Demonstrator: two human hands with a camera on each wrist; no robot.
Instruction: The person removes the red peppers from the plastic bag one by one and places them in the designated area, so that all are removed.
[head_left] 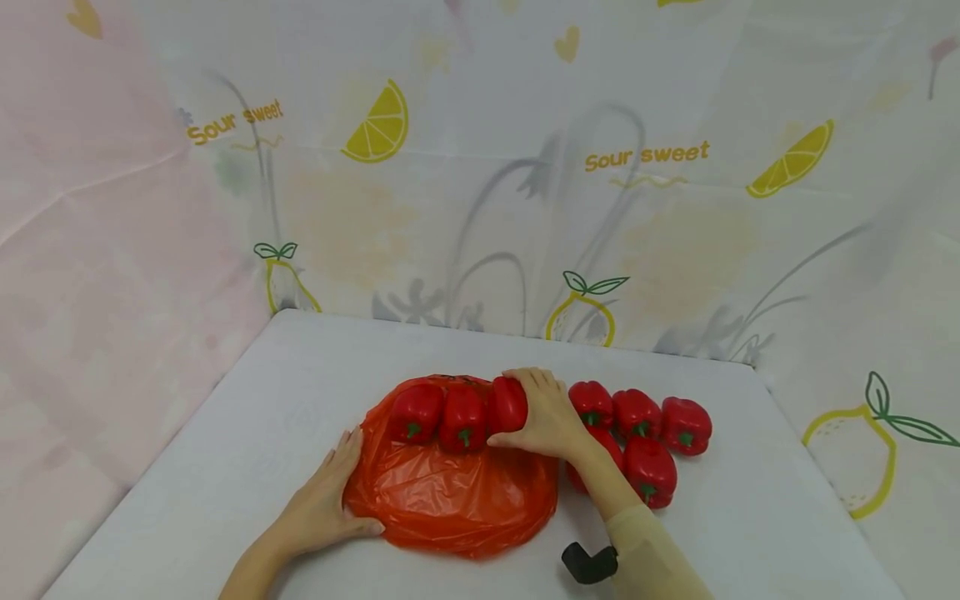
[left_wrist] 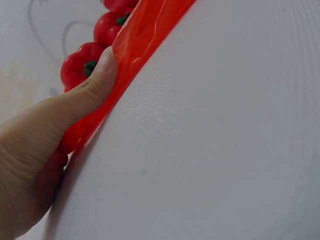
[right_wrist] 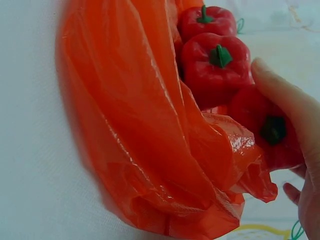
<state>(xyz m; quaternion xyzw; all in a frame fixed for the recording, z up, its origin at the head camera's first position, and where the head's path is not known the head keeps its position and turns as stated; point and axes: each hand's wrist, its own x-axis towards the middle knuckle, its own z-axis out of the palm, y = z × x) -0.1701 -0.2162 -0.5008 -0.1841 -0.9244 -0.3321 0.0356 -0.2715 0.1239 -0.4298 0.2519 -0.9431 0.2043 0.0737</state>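
A red bell pepper [head_left: 508, 404] is gripped in my right hand [head_left: 547, 414], at the right inner side of an orange plastic bag [head_left: 450, 500]. In the right wrist view the thumb lies along this held pepper [right_wrist: 267, 127], its green stem showing. Two more peppers, one on the left [head_left: 417, 411] and one in the middle [head_left: 464, 417], sit in a row inside the open bag. My left hand [head_left: 318, 498] rests against the bag's left side, fingers fairly straight and thumb apart. The left wrist view shows that thumb over the bag's edge [left_wrist: 135, 55].
To the right of the bag, several red bell peppers [head_left: 651, 471] stand grouped on the white table [head_left: 757, 500], partly hidden by my right forearm. A black curved piece [head_left: 590, 563] is by my right sleeve. A lemon-printed cloth [head_left: 480, 208] hangs behind the table.
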